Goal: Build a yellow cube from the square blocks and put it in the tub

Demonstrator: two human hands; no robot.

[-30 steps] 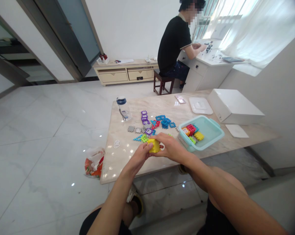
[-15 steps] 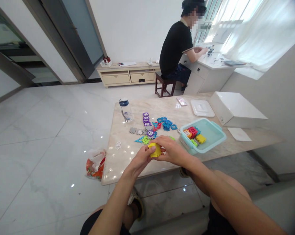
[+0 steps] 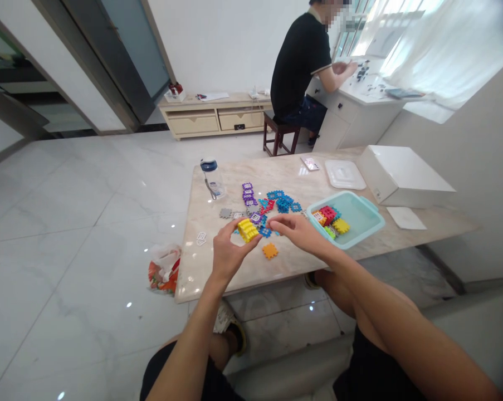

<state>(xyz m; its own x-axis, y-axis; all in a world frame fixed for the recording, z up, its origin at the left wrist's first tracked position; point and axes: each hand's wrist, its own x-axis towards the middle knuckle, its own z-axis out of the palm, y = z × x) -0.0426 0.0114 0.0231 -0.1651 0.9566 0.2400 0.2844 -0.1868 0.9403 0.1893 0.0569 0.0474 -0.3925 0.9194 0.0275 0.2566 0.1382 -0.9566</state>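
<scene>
Left hand [image 3: 226,253] grips a yellow block [image 3: 248,229] — right hand [image 3: 297,229], fingers pinched on nothing visible, hovers just right of it — above the orange tile [image 3: 270,250] on the desk [image 3: 201,267].

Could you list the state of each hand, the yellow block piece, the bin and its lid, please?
left hand: gripping the yellow block piece, raised above the table
right hand: fingers pinched, grip unclear
teal bin: open, blocks inside
white lid: off, flat on table
orange tile: loose on table
</scene>
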